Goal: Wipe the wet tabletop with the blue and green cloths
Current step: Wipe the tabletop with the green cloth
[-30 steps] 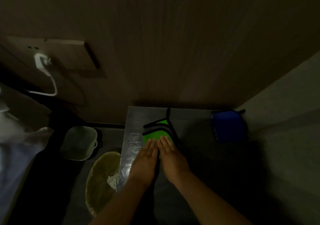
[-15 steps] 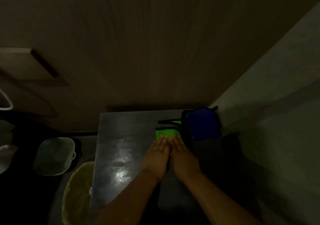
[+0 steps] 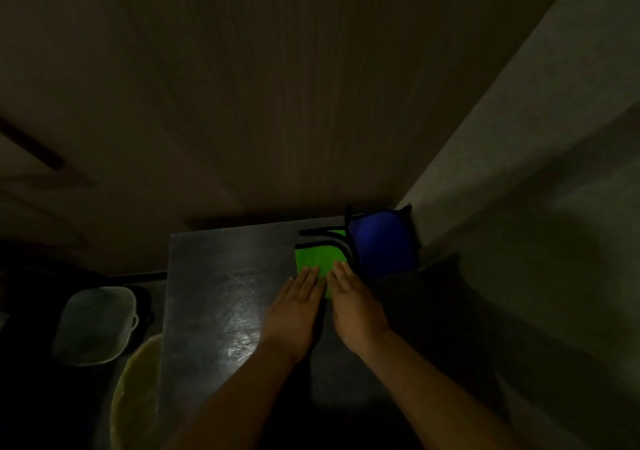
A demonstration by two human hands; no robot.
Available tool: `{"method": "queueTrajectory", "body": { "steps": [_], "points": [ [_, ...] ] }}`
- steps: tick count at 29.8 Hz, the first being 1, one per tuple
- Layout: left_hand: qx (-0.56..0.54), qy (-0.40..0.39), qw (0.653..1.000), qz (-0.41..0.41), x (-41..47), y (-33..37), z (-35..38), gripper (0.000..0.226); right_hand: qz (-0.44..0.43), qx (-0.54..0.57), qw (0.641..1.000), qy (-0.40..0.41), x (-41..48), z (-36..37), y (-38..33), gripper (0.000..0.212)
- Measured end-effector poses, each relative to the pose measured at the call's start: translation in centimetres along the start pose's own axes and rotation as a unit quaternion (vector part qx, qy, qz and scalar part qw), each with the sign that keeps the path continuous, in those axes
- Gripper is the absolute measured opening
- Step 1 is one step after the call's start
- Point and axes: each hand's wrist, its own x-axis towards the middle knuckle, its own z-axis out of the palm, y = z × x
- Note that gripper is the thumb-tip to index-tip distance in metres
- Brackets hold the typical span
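A bright green cloth [image 3: 317, 257] with black straps lies flat near the far right of the grey tabletop [image 3: 221, 276]. My left hand [image 3: 294, 306] and my right hand [image 3: 353, 306] press on its near edge side by side, fingers straight. The blue cloth [image 3: 381, 245] sits bunched in the far right corner, touching the green cloth's right side and the wall. Wet glare shines on the table's left half.
A wooden wall stands right behind the table and a pale wall [image 3: 519, 207] closes the right side. On the floor to the left are a pale rectangular basin [image 3: 93, 325] and a round yellowish bin [image 3: 135, 397] against the table's edge.
Both hands have slid the green cloth to the right across the tabletop until it meets the blue cloth. My view has turned right too.
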Motion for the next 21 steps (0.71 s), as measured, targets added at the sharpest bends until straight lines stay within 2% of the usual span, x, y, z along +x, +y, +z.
{"method": "queueTrajectory", "body": {
  "steps": [5, 9, 12, 13, 15, 17, 19, 21],
  "points": [
    [0.024, -0.033, 0.999, -0.027, 0.5, 0.5, 0.3, 0.064, -0.014, -0.020, 0.998, -0.061, 0.1, -0.5, 0.4, 0.064],
    [0.040, -0.044, 0.997, -0.058, 1.4, -0.1, -0.4, 0.063, -0.024, -0.042, 0.996, -0.072, 2.0, -1.0, -0.4, 0.068],
    [0.042, -0.024, 0.996, -0.078, 2.2, -0.8, -1.4, 0.063, -0.036, -0.004, 0.996, -0.081, 3.3, -2.2, -0.9, 0.064],
    [0.042, -0.011, 0.996, -0.080, 2.4, -0.8, -1.9, 0.062, -0.030, 0.025, 0.997, -0.060, 3.5, -2.8, -0.9, 0.059],
    [0.032, 0.025, 0.997, -0.068, 2.9, -0.6, -2.2, 0.052, 0.008, 0.078, 0.996, 0.049, 3.5, -3.6, 0.3, 0.047],
    [0.017, 0.044, 0.998, -0.039, 4.1, 0.4, -2.2, 0.040, 0.090, 0.077, 0.982, 0.147, 3.7, -4.3, 2.6, 0.040],
    [-0.034, 0.046, 0.998, -0.020, 6.0, 2.2, -2.3, 0.034, 0.178, 0.034, 0.969, 0.170, 3.8, -4.6, 5.4, 0.044],
    [-0.081, 0.056, 0.995, -0.009, 8.2, 3.7, -1.9, 0.033, 0.242, 0.006, 0.961, 0.135, 4.0, -5.1, 7.5, 0.048]
  ]
}}
